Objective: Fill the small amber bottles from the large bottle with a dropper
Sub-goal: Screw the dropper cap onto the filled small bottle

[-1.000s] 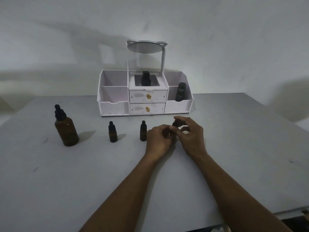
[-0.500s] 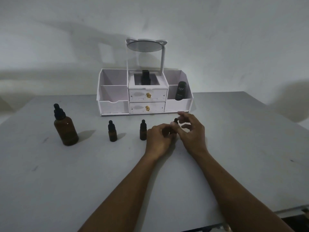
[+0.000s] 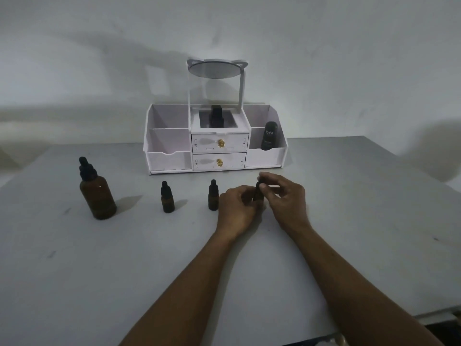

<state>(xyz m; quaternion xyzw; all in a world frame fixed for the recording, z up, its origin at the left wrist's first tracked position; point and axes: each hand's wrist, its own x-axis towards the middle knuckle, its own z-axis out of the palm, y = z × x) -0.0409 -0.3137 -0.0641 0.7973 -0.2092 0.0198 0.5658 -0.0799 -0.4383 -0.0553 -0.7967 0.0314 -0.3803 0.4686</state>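
Note:
The large amber bottle (image 3: 97, 196) with a black dropper cap stands at the left of the grey table (image 3: 74, 270). Two small amber bottles (image 3: 167, 201) (image 3: 213, 196), both capped, stand in a row to its right. A third small bottle (image 3: 258, 194) sits between my hands. My left hand (image 3: 237, 208) wraps its body, mostly hiding it. The thumb and fingers of my right hand (image 3: 287, 198) pinch its black dropper cap at the top.
A white desktop organiser (image 3: 169, 156) with two drawers and a round mirror (image 3: 214, 69) stands at the back against the wall. A black tube (image 3: 269, 136) sits in its right bin and a dark bottle (image 3: 216, 116) in its centre well.
My right fingers have shifted on the cap of the third small bottle, lifting slightly so more of the black cap shows. My left hand and the other bottles stay put.

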